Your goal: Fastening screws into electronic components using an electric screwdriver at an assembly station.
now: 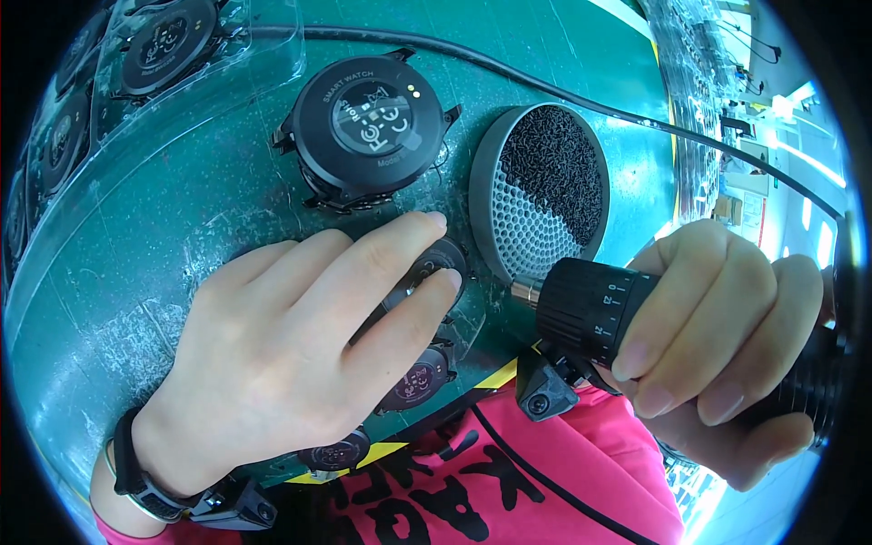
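My left hand (282, 336) lies over a dark round smartwatch case (396, 298), thumb and index finger closed about it; the hand hides much of the case. In my right hand (727, 318) is a black electric screwdriver (586, 309), the fingers wrapped round its body. Its metal tip end points left, beside the lower rim of a round grey dish (484, 209). Small black screws (554, 163) heap over the dish's far right part, and bare perforated base shows at the lower left. Beyond my left hand sits a stack of black smartwatch cases (372, 118), backs up.
More smartwatch cases (418, 381) lie near the table's yellow-and-black front edge (498, 374). Clear plastic trays (282, 54) with watch cases stand at the far left. A black cable (509, 71) crosses the back of the green table (100, 300).
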Action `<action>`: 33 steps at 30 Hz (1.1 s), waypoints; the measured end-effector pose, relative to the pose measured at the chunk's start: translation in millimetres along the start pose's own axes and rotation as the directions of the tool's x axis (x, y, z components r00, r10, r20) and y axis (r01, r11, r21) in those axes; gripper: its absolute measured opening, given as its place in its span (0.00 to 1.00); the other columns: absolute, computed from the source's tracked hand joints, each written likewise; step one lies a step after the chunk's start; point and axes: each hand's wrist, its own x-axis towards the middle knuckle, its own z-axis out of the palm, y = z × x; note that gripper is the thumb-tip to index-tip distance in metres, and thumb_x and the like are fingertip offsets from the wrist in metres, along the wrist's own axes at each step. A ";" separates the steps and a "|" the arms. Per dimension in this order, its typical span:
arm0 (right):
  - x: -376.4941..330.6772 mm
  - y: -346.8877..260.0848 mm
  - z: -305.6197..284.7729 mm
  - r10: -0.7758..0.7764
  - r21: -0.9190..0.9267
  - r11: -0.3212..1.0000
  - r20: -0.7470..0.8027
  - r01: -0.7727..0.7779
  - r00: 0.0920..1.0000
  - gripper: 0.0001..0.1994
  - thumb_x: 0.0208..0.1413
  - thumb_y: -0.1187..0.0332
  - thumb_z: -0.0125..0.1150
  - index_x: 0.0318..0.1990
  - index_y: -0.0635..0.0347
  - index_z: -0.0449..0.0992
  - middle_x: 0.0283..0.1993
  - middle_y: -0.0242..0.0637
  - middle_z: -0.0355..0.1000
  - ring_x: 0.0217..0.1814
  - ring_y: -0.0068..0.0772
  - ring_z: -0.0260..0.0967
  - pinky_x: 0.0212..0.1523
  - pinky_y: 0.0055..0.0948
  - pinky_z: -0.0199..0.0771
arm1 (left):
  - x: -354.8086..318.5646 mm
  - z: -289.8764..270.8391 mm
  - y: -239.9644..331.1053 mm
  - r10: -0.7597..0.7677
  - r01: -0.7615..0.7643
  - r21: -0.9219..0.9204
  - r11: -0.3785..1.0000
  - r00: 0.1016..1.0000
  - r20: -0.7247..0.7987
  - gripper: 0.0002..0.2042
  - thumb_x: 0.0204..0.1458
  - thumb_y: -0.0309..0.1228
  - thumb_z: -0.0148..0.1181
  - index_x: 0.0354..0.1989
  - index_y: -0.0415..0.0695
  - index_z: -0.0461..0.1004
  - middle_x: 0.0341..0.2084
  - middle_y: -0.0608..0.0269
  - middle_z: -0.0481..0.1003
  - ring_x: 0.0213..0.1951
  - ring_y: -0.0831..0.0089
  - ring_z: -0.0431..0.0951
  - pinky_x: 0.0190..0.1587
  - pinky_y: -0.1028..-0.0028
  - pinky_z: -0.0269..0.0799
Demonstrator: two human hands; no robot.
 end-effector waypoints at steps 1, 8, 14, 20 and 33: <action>-0.5 0.1 0.6 -0.005 0.002 1.000 -0.006 0.005 1.000 0.17 0.54 0.52 0.63 0.31 0.56 0.68 0.25 0.38 0.73 0.23 0.28 0.72 0.30 0.19 0.76 | 0.0 -0.1 0.3 0.001 -0.001 0.000 1.000 1.000 -0.001 0.18 0.37 0.24 0.65 0.42 0.44 0.81 0.49 0.51 0.76 0.31 0.62 0.79 0.30 0.69 0.77; -9.0 4.5 -7.5 -0.071 0.066 0.995 -0.038 0.074 0.997 0.17 0.53 0.52 0.64 0.31 0.55 0.68 0.25 0.38 0.73 0.23 0.28 0.73 0.30 0.18 0.76 | -0.4 4.1 -0.1 0.006 -0.006 0.024 1.000 1.000 -0.021 0.19 0.35 0.25 0.65 0.42 0.44 0.81 0.49 0.51 0.76 0.31 0.62 0.79 0.30 0.69 0.76; -2.1 -0.4 -1.8 -0.006 -0.030 1.000 0.000 0.006 1.000 0.17 0.54 0.52 0.64 0.31 0.55 0.68 0.24 0.37 0.73 0.23 0.28 0.73 0.30 0.18 0.76 | 2.5 6.8 -0.4 0.023 -0.022 0.019 1.000 0.998 -0.051 0.19 0.35 0.25 0.65 0.42 0.44 0.81 0.49 0.51 0.76 0.30 0.62 0.79 0.30 0.69 0.76; 3.0 6.2 6.3 -0.078 -0.112 0.990 0.053 0.083 0.996 0.17 0.55 0.53 0.65 0.32 0.56 0.70 0.24 0.36 0.73 0.22 0.26 0.73 0.28 0.18 0.75 | 3.6 10.7 0.5 0.002 -0.001 0.018 1.000 0.997 -0.071 0.19 0.34 0.24 0.66 0.41 0.44 0.81 0.48 0.53 0.77 0.31 0.63 0.79 0.29 0.70 0.76; 13.3 -5.3 19.9 0.008 -0.156 0.988 0.042 -0.002 0.999 0.15 0.59 0.58 0.64 0.44 0.60 0.72 0.28 0.32 0.71 0.22 0.24 0.72 0.27 0.21 0.76 | 5.4 10.3 2.6 -0.002 0.003 0.030 1.000 0.998 -0.055 0.19 0.35 0.25 0.68 0.42 0.44 0.81 0.48 0.56 0.77 0.25 0.70 0.74 0.25 0.71 0.71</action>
